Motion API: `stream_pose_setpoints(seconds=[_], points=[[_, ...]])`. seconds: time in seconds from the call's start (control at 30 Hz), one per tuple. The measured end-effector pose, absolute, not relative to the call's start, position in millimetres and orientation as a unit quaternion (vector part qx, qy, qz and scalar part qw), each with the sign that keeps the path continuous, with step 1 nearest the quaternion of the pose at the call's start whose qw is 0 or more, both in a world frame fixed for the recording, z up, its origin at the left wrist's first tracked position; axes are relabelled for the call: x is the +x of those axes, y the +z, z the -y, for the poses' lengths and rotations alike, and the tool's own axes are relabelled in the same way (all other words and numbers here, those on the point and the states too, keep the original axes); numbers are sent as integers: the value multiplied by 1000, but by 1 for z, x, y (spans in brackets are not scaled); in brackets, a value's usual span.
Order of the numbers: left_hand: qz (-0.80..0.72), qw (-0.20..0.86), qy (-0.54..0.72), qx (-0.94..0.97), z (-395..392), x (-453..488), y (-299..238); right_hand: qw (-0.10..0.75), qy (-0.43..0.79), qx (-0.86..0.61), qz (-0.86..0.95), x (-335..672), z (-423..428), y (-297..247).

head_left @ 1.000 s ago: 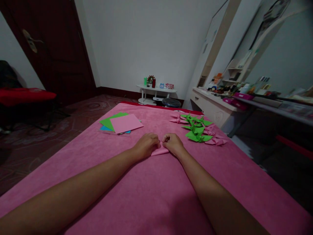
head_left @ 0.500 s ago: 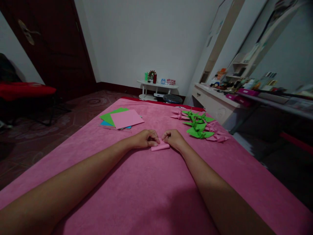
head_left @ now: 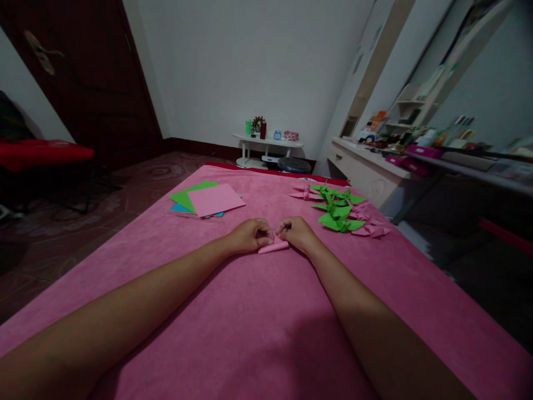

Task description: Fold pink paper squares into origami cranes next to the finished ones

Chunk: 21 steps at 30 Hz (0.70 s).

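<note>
This looks like a room in a home, probably a bedroom: a dark door (head_left: 83, 83) with a lever handle (head_left: 41, 53), a tiled floor (head_left: 154, 180), a pale dresser (head_left: 360, 166) with bottles (head_left: 428, 136) and a mirror (head_left: 487, 94). By the plain wall (head_left: 250, 61), a low white stand (head_left: 266, 141) carries flowers (head_left: 258, 123) and a blue clock (head_left: 277, 135). A plush pink cloth (head_left: 233, 316) spreads across the foreground.

The left hand (head_left: 250, 235) and right hand (head_left: 296, 232) pinch a folded pink paper (head_left: 273, 247), its full shape hard to tell behind the fingers. Beyond lie coloured sheets (head_left: 216, 200), left, and green and pink paper birds (head_left: 341, 224), right.
</note>
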<state>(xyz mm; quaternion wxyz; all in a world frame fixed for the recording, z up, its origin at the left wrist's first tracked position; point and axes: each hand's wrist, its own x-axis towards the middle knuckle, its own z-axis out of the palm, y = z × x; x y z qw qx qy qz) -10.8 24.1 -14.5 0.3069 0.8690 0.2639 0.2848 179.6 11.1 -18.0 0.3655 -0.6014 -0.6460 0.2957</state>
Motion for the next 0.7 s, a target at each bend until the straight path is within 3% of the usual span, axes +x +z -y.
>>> stream_pose_setpoints(seconds=[0.37, 0.7], points=[[-342, 201, 257, 881, -18, -2, -5, 369, 290, -604, 644, 180, -13, -19], [-377, 39, 208, 902, -10, 19, -4, 361, 285, -601, 654, 181, -12, -18]])
